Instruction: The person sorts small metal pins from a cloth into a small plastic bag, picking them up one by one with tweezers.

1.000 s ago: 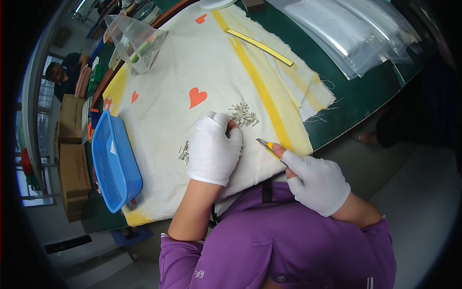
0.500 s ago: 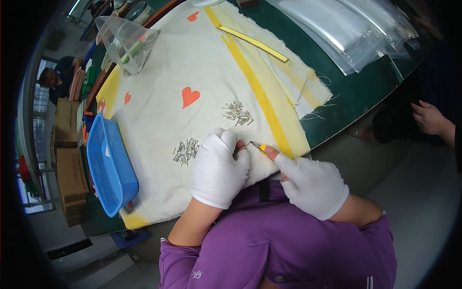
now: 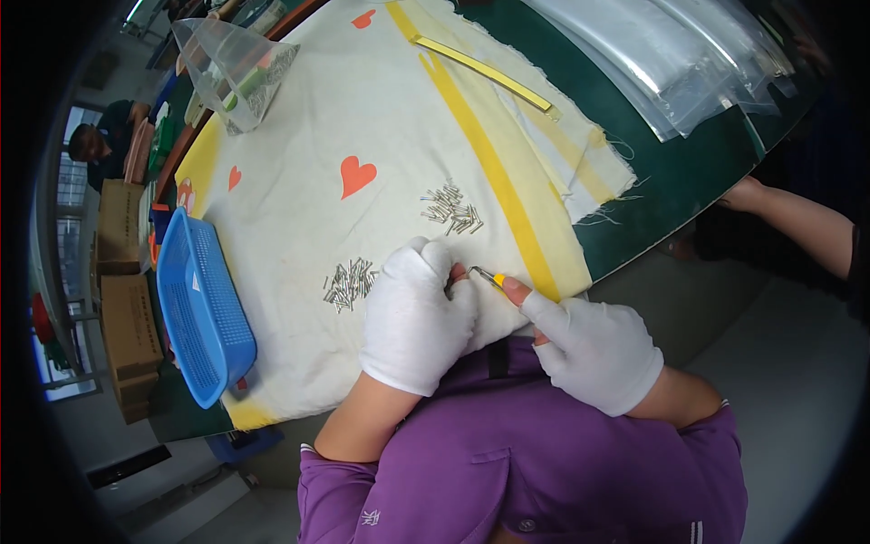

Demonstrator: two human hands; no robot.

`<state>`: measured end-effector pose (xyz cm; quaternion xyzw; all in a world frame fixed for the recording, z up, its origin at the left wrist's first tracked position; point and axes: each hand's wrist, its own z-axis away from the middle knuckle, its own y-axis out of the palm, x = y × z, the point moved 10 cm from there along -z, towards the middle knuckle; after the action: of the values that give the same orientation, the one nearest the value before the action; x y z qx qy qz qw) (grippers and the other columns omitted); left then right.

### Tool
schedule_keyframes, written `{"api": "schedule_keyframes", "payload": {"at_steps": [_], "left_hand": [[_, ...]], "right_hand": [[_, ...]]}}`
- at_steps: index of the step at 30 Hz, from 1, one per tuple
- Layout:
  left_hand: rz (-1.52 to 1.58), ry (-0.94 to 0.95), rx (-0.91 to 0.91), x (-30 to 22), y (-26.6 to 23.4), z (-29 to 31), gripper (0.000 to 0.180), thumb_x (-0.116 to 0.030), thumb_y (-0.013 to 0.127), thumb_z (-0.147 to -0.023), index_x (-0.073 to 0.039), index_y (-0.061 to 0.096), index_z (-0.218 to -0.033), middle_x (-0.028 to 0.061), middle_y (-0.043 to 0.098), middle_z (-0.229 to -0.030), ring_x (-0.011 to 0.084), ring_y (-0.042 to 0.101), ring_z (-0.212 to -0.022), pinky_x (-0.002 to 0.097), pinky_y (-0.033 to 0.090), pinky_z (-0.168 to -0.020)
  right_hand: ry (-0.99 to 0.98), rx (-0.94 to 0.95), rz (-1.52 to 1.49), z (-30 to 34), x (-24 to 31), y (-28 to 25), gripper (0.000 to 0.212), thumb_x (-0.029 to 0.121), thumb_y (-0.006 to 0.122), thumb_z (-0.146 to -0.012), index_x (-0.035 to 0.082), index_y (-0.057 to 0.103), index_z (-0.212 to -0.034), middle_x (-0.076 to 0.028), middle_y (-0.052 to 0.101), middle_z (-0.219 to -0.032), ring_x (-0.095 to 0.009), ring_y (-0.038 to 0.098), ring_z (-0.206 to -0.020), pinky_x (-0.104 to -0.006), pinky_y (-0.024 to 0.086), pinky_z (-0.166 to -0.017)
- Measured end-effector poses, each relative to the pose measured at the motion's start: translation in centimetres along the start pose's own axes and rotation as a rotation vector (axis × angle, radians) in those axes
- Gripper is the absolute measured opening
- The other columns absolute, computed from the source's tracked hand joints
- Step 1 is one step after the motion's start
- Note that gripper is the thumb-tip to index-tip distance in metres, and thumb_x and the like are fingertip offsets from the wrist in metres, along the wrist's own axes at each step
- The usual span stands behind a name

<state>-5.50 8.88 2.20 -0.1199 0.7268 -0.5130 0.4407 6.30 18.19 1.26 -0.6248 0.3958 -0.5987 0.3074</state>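
Note:
My left hand, in a white glove with bare fingertips, is closed in a pinch near the cloth's front edge. It holds a small metal pin, mostly hidden by the fingers. In my right hand, gloved the same way, is a yellow-handled tool with a thin bent metal tip. That tip points left and comes close to the left fingertips; whether they touch I cannot tell. One pile of metal pins lies just left of my left hand. Beyond the hands lies another pile of pins.
A white cloth with hearts covers the green table. The blue basket stands at left, a clear scoop-like container at far left. A yellow strip and plastic bags lie far right. Another person's arm reaches the right edge.
The tool's tip has shifted slightly right, and my hands keep almost the same pose. The other person's hand at right has moved up and left to the table edge.

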Motion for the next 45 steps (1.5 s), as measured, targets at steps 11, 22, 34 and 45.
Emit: {"api": "schedule_keyframes", "payload": {"at_steps": [11, 22, 34, 45], "left_hand": [[-0.022, 0.050, -0.005, -0.3, -0.2, 0.2, 0.009, -0.004, 0.066, -0.079, -0.001, 0.059, -0.082, 0.0180, 0.059, -0.080, 0.0380, 0.061, -0.075, 0.0467, 0.049, -0.065], [-0.145, 0.045, -0.028, 0.6, -1.2, 1.0, 0.008, -0.004, 0.066, -0.080, -0.002, 0.061, -0.085, 0.0173, 0.060, -0.081, 0.0373, 0.061, -0.075, 0.0459, 0.049, -0.066], [-0.041, 0.013, -0.112, 0.9, -1.8, -1.6, 0.009, -0.007, 0.068, -0.082, -0.001, 0.064, -0.088, 0.0176, 0.063, -0.086, 0.0362, 0.063, -0.079, 0.0440, 0.051, -0.070], [-0.130, -0.024, -0.046, 0.8, -1.3, -0.8, 0.006, -0.005, 0.066, -0.080, 0.000, 0.062, -0.081, 0.0165, 0.062, -0.082, 0.0347, 0.062, -0.073, 0.0424, 0.050, -0.065]], "right_hand": [[0.008, -0.017, -0.002, -0.2, 0.0, -0.2, 0.057, 0.017, 0.065, -0.083, 0.021, 0.058, -0.140, -0.006, 0.055, -0.063, -0.024, 0.059, -0.053, -0.0386, 0.050, -0.057], [0.019, -0.024, 0.007, 0.0, -0.2, -0.2, 0.054, 0.011, 0.062, -0.084, 0.019, 0.059, -0.137, -0.005, 0.058, -0.068, -0.023, 0.061, -0.056, -0.0370, 0.052, -0.053], [0.053, -0.024, -0.073, 0.1, -0.8, -0.1, 0.054, 0.010, 0.062, -0.083, 0.017, 0.060, -0.137, -0.007, 0.061, -0.069, -0.025, 0.062, -0.057, -0.0378, 0.053, -0.055], [0.034, -0.059, -0.095, 0.3, -1.2, 0.0, 0.056, 0.018, 0.063, -0.085, 0.022, 0.057, -0.141, -0.006, 0.057, -0.065, -0.025, 0.059, -0.053, -0.0395, 0.051, -0.051]]}}
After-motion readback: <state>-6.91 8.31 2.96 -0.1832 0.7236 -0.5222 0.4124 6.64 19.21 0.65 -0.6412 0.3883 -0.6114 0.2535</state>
